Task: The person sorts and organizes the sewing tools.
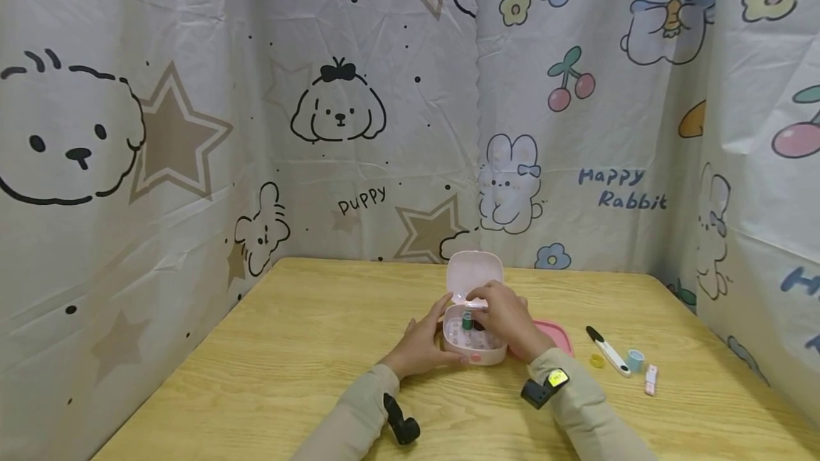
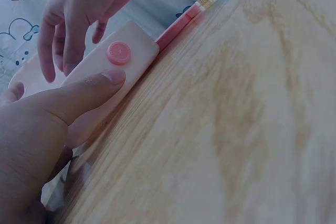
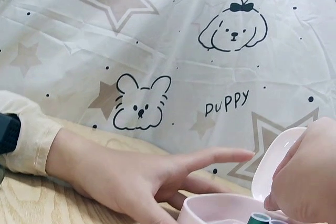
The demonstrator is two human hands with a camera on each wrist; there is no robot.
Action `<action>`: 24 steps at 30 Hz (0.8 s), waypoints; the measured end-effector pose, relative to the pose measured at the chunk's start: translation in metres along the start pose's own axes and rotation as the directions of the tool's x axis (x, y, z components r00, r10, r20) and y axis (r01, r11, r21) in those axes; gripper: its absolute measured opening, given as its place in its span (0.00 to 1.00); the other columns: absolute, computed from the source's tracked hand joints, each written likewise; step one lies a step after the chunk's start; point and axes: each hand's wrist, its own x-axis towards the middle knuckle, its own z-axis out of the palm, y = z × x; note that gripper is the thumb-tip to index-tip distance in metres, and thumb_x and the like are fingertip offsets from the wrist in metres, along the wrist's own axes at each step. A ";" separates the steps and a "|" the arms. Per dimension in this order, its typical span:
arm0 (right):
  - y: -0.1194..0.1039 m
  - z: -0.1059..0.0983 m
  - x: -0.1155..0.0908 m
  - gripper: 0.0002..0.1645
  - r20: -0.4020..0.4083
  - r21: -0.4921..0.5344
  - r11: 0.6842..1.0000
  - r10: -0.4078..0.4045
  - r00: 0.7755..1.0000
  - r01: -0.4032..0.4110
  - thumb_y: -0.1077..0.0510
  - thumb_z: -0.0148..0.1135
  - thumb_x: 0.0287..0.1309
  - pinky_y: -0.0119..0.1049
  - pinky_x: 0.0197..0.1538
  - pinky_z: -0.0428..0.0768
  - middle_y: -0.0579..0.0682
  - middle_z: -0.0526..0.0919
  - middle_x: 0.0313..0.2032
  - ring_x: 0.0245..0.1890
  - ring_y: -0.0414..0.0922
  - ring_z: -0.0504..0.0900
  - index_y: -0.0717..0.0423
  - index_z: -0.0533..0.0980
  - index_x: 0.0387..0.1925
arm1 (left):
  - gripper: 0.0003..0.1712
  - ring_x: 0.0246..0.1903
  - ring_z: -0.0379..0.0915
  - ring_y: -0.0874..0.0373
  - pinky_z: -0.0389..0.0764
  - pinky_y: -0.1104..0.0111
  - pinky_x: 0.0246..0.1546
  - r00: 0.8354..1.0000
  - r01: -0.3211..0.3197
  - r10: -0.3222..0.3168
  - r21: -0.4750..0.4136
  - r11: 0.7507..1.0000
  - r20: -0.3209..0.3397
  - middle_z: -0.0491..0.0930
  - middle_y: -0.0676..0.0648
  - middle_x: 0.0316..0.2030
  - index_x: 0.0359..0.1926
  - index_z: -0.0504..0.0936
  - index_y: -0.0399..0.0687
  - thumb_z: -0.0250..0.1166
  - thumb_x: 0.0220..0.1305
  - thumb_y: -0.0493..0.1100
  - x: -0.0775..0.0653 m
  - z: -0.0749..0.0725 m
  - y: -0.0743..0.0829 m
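Note:
A pale pink sewing box (image 1: 456, 356) stands on the table with its lid (image 1: 475, 274) raised at the back. My left hand (image 1: 419, 348) grips the box's left side, the thumb lying along the front below a round pink button (image 2: 118, 53). Inside the box stands a green thread spool (image 1: 467, 321), and a dark spool shows beside it, partly under my right hand (image 1: 506, 313). That hand reaches over the box from the right, fingers bent downward near the spools. Whether its fingertips pinch anything is hidden.
To the right of the box lies a pink tray or lid (image 1: 556, 335), partly behind the right wrist. Farther right are a black-and-white seam ripper-like tool (image 1: 608, 352), a light blue spool (image 1: 635, 360), a yellow ring (image 1: 597, 361) and a small pink-and-white piece (image 1: 650, 380).

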 end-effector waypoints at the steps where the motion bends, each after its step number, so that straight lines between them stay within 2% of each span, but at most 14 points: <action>1: -0.001 -0.002 0.000 0.14 -0.007 0.003 1.000 -0.004 1.000 0.004 0.59 0.78 0.58 0.56 0.47 0.71 0.50 0.83 0.47 0.51 0.52 0.81 0.51 0.88 0.47 | 0.69 0.70 0.66 0.54 0.41 0.31 0.70 1.000 -0.001 0.001 -0.001 1.000 -0.002 0.69 0.49 0.72 0.84 0.43 0.64 0.80 0.53 0.63 0.000 0.000 0.000; 12: 0.003 -0.015 -0.001 0.16 -0.050 0.002 1.000 -0.024 0.998 0.024 0.60 0.77 0.57 0.58 0.46 0.74 0.54 0.84 0.49 0.51 0.56 0.82 0.52 0.87 0.48 | 0.71 0.71 0.65 0.54 0.39 0.31 0.70 1.000 -0.001 0.001 -0.012 1.000 -0.001 0.68 0.48 0.73 0.84 0.43 0.64 0.81 0.51 0.64 0.001 0.002 -0.004; 19: 0.009 -0.026 -0.004 0.16 -0.080 0.024 0.999 -0.040 0.996 0.042 0.61 0.74 0.58 0.59 0.45 0.74 0.56 0.84 0.49 0.52 0.58 0.81 0.54 0.86 0.49 | 0.70 0.71 0.63 0.52 0.40 0.32 0.70 1.000 0.003 -0.003 -0.017 1.000 -0.008 0.68 0.48 0.73 0.84 0.44 0.62 0.81 0.51 0.63 -0.002 -0.001 -0.001; 24: 0.015 -0.033 -0.009 0.16 -0.082 0.027 0.999 -0.024 0.996 0.026 0.62 0.73 0.59 0.59 0.46 0.74 0.58 0.84 0.50 0.52 0.59 0.81 0.55 0.85 0.50 | 0.70 0.72 0.62 0.51 0.39 0.32 0.71 1.000 0.012 -0.012 -0.018 1.000 -0.005 0.69 0.49 0.73 0.84 0.44 0.63 0.81 0.52 0.62 -0.001 -0.001 0.001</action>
